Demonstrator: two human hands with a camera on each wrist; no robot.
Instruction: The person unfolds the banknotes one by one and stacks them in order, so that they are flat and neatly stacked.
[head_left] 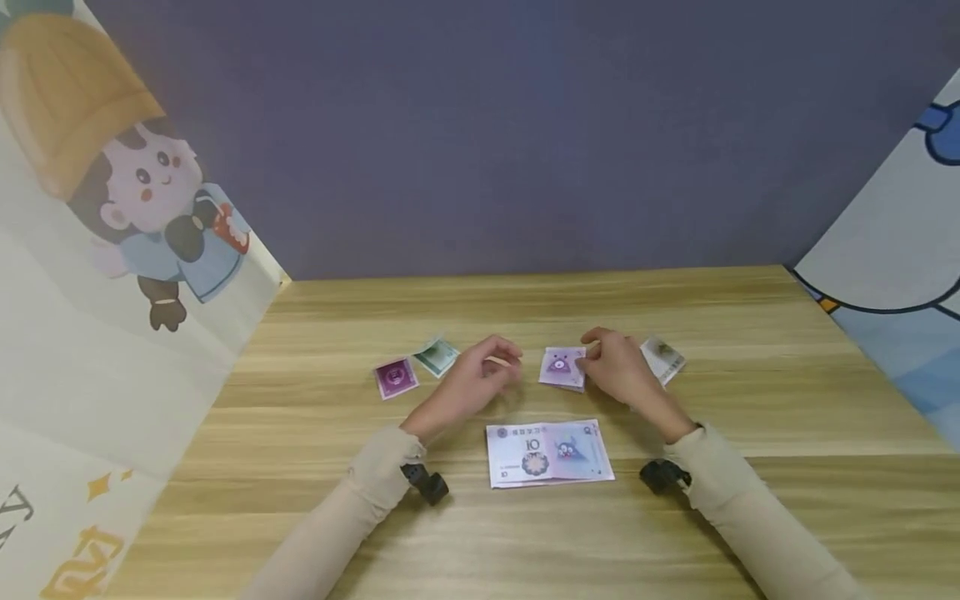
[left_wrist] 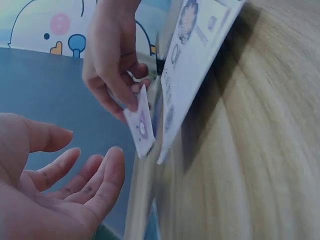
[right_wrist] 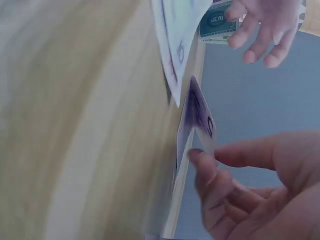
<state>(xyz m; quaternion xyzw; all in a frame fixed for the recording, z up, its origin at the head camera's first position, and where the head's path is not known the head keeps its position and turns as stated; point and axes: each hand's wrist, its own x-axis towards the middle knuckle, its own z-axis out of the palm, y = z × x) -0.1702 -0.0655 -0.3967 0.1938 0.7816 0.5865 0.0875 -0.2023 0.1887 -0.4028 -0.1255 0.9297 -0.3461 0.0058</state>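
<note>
My right hand point(head_left: 619, 367) pinches the right edge of a folded purple play banknote point(head_left: 561, 367) between thumb and fingers. In the right wrist view this folded note point(right_wrist: 197, 112) stands partly open, like a tent. To its left, my left hand point(head_left: 480, 375) is held with loosely bent fingers and touches nothing; the left wrist view shows a gap between its thumb and fingers point(left_wrist: 102, 185). Nearer to me, between the forearms, lies a larger pale purple banknote point(head_left: 550, 454) marked 10, its lower edge showing a second layer.
Left of the left hand lie a folded dark purple note point(head_left: 396, 378) and a folded green note point(head_left: 437, 357). Beside the right hand is a folded greyish note point(head_left: 662, 360). The wooden table point(head_left: 300, 483) meets a dark panel point(head_left: 525, 142) at the back.
</note>
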